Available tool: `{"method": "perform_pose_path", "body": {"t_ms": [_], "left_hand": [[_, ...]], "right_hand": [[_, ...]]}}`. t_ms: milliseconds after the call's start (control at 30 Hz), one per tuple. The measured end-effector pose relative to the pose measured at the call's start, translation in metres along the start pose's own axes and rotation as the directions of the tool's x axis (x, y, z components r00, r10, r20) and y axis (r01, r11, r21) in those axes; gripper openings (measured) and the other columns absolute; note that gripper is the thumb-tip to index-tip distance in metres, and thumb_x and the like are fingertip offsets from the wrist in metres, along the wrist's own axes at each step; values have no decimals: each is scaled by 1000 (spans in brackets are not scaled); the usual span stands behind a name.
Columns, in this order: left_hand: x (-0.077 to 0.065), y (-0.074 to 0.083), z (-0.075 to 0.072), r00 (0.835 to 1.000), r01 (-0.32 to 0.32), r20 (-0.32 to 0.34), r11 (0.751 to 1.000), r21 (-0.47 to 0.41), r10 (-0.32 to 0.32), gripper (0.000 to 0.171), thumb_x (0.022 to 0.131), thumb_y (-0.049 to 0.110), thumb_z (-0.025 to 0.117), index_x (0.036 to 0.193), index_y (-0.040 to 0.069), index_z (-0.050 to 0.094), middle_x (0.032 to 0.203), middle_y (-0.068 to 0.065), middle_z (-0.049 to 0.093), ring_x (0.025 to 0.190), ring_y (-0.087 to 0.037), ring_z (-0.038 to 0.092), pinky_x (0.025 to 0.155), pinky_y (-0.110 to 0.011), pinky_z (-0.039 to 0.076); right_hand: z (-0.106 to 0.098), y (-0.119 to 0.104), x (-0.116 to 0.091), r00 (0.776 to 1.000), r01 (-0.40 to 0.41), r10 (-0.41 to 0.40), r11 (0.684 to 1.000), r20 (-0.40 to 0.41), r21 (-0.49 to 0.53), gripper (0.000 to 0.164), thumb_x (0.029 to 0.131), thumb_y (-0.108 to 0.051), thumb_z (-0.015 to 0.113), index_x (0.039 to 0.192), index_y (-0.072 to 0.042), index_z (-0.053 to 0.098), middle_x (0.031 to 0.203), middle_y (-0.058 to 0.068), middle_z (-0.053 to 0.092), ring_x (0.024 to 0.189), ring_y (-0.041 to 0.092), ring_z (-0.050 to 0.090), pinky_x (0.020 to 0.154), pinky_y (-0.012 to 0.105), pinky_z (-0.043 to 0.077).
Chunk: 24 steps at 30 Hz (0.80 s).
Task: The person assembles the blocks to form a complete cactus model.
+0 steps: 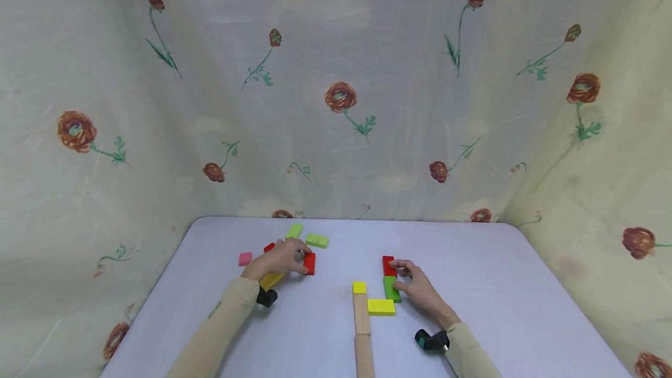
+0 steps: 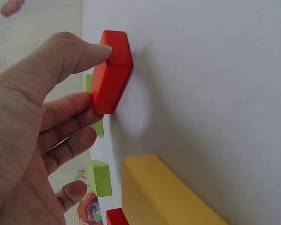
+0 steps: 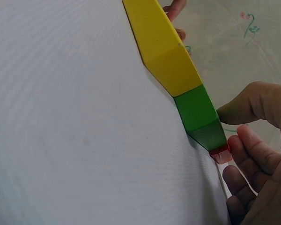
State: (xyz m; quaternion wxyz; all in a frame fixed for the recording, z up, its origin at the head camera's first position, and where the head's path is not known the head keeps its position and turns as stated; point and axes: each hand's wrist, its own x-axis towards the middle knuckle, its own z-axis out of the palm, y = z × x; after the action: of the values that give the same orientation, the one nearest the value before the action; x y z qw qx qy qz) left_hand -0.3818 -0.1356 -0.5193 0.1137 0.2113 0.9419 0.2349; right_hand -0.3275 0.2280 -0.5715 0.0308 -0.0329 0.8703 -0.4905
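My left hand (image 1: pixel 283 256), left of centre in the lower half of the head view, was found pinching a red block (image 1: pixel 310 263) between thumb and fingers. Whether that block rested on the table (image 1: pixel 472 284) or was raised off it, I could not tell.

My right hand (image 1: pixel 418 289), in the lower right, was not closed round anything. Its thumb touched the edge of a green block (image 1: pixel 391 289), and its loosely bent fingers lay against a second red block (image 1: pixel 388 266), set end to end above the green one.

Below the green block, a yellow block (image 1: pixel 381 307) lay crosswise, its right end meeting the green. To its left, two plain wooden blocks (image 1: pixel 361 315) stood in line up from the bottom edge, with a small yellow piece (image 1: pixel 359 287) at their upper end.

Around my left hand I noted a pink block (image 1: pixel 245 259) to the left, a third red block (image 1: pixel 269 247) partly hidden behind the hand, two light green blocks (image 1: pixel 317 241) above, and a darker yellow block (image 1: pixel 272 280) under the wrist, partly covered.
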Motion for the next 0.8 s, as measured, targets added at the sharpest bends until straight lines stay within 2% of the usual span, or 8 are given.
{"method": "perform_pose_path", "body": {"t_ms": [167, 333, 400, 633, 800], "left_hand": [[1, 2, -1, 1000, 7, -11, 1000, -16, -7, 49, 79, 32, 79, 123, 15, 66, 123, -4, 62, 118, -22, 49, 112, -59, 23], [3, 11, 3, 1000, 4, -20, 999, -51, -5, 50, 78, 31, 81, 122, 13, 66, 121, -4, 63, 110, -21, 51, 100, -47, 43], [6, 17, 7, 1000, 4, -16, 998, -65, -5, 51, 78, 31, 80, 123, 13, 65, 121, -4, 62, 108, -20, 51, 95, -43, 48], [26, 35, 26, 1000, 10, -27, 994, -110, -13, 53, 79, 29, 80, 125, 11, 63, 129, -7, 60, 115, -21, 52, 99, -42, 47], [36, 49, 37, 999, 5, -45, 995, -96, -10, 53, 79, 32, 79, 126, 13, 63, 132, -7, 57, 121, -24, 49, 100, -41, 46]], "right_hand": [[0, -1, 0, 1000, -1, 1, 1000, 1, 4, 45, 84, -5, 65, 128, -12, 54, 132, 8, 54, 121, 29, 45, 106, 55, 35], [0, -1, -1, 1000, -7, 7, 1000, -4, -4, 45, 84, -4, 65, 127, -12, 54, 132, 8, 55, 120, 29, 45, 106, 55, 36], [0, -1, -1, 1000, -8, 8, 1000, -7, -5, 45, 84, -4, 65, 128, -12, 54, 132, 8, 55, 120, 29, 45, 105, 55, 36], [0, -3, -2, 1000, -7, 7, 1000, -18, 3, 46, 83, -5, 65, 127, -12, 54, 132, 9, 55, 120, 29, 45, 105, 54, 36], [1, -3, -2, 1000, -20, 21, 1000, -20, 3, 46, 83, -5, 65, 127, -14, 55, 131, 7, 55, 119, 28, 46, 105, 53, 36]]}}
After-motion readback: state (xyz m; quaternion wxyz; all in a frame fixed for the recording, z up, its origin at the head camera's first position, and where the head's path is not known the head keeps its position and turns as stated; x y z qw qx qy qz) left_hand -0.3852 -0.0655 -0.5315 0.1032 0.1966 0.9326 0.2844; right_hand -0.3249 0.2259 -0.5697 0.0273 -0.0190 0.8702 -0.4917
